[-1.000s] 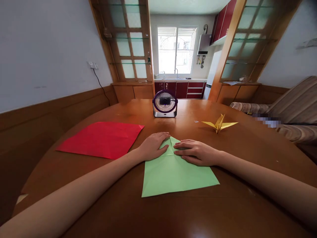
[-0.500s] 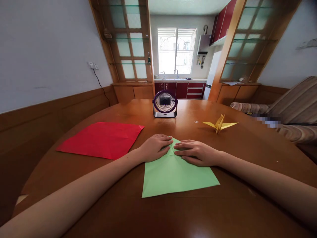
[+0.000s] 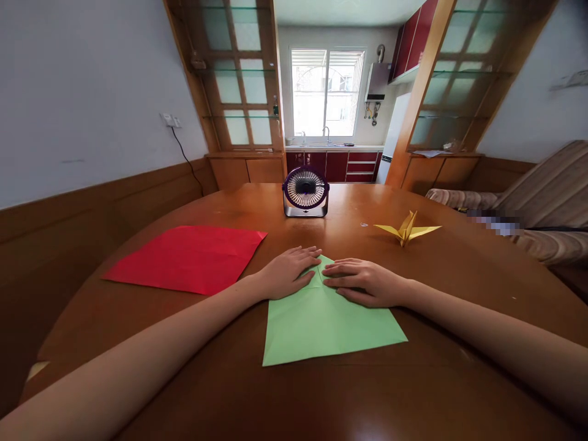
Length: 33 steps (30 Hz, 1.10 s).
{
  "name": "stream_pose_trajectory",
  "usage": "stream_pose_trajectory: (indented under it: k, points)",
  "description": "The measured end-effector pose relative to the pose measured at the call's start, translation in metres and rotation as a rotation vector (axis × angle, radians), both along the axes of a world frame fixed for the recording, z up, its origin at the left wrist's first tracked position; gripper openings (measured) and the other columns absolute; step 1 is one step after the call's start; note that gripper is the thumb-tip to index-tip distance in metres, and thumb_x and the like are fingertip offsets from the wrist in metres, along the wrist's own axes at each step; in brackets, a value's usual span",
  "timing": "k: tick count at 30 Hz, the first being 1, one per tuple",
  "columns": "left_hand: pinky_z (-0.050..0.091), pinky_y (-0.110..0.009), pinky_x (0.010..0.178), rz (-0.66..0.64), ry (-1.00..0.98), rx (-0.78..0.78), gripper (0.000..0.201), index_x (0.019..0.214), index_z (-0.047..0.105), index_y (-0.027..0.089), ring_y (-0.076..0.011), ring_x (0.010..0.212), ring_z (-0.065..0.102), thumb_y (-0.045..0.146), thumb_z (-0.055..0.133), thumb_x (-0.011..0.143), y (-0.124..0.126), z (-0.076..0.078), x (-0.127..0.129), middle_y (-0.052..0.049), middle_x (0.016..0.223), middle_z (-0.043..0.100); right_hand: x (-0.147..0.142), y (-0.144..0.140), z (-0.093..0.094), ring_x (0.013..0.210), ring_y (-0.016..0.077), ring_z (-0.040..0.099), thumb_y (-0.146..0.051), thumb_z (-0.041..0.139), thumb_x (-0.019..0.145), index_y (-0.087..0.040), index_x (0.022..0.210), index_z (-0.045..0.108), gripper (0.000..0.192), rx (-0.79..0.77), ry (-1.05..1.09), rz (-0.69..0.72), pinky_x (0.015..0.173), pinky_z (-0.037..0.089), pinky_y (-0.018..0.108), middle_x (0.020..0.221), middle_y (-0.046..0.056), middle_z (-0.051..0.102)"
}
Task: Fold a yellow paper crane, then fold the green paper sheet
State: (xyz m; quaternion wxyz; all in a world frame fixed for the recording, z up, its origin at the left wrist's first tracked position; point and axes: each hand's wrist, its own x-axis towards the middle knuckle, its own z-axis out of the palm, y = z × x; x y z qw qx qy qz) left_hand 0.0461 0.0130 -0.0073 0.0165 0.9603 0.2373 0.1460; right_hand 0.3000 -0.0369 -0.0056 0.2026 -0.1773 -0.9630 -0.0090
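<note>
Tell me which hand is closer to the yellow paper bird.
Right. The right hand lies on the green paper, short of the bird and to its left; the left hand is farther left.

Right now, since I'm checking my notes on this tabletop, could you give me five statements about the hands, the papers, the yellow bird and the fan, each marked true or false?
1. The left hand and the right hand both rest on the green paper. True.
2. The red paper lies to the right of the green paper. False: it lies to the left.
3. The yellow folded bird stands on the table, farther off than the right hand. True.
4. The fan lies face down. False: it stands upright on its base.
5. The red paper overlaps the green paper. False: the two lie apart.
</note>
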Motion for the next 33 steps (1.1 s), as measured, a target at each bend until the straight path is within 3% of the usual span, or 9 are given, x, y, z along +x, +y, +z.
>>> stream_pose_trajectory:
  k: [12,17,24,29,33]
  points:
    - [0.027,-0.040,0.116,-0.010,0.017,-0.064,0.041,0.133,0.048,0.018,-0.0189,0.137,0.039,0.036,0.033,0.099,0.001,0.001,0.001,-0.009,0.146,0.044,0.001,0.000,0.000,0.118,0.0225,0.058,-0.023,0.052,0.092,-0.015,0.121,0.062,0.031,-0.049,0.056,0.023,0.104,0.046,0.042,0.122,0.011,0.065]
    - [0.021,-0.042,0.117,-0.030,0.076,-0.059,0.049,0.144,0.037,0.023,-0.0197,0.142,0.030,0.044,0.030,0.100,0.001,0.000,0.000,-0.006,0.151,0.037,0.001,0.000,0.001,0.116,0.0228,0.058,-0.022,0.051,0.092,-0.016,0.121,0.061,0.031,-0.020,0.049,0.035,0.102,0.046,0.043,0.121,0.012,0.064]
    - [0.021,-0.041,0.116,-0.031,0.113,-0.053,0.047,0.142,0.042,0.027,-0.0191,0.143,0.027,0.045,0.029,0.101,0.001,0.003,0.000,-0.005,0.152,0.034,0.000,0.000,0.001,0.108,0.0225,0.059,-0.021,0.048,0.093,-0.015,0.121,0.061,0.031,0.008,0.023,0.050,0.094,0.050,0.042,0.115,0.013,0.064]
    - [0.030,-0.040,0.110,0.035,0.053,-0.090,0.046,0.132,0.055,0.028,-0.0199,0.136,0.040,0.047,0.028,0.101,-0.002,0.006,0.008,-0.005,0.145,0.046,0.000,0.000,0.001,0.105,0.0224,0.059,-0.018,0.048,0.092,-0.014,0.118,0.063,0.030,0.026,0.021,0.056,0.091,0.050,0.041,0.111,0.013,0.065]
    - [0.036,-0.038,0.107,0.122,-0.023,-0.070,0.042,0.126,0.061,0.024,-0.0217,0.132,0.046,0.048,0.043,0.096,-0.007,0.003,0.014,-0.007,0.140,0.051,0.001,-0.001,0.002,0.102,0.0220,0.061,-0.019,0.052,0.090,-0.015,0.114,0.065,0.027,-0.012,0.053,0.084,0.090,0.049,0.041,0.108,0.013,0.066]
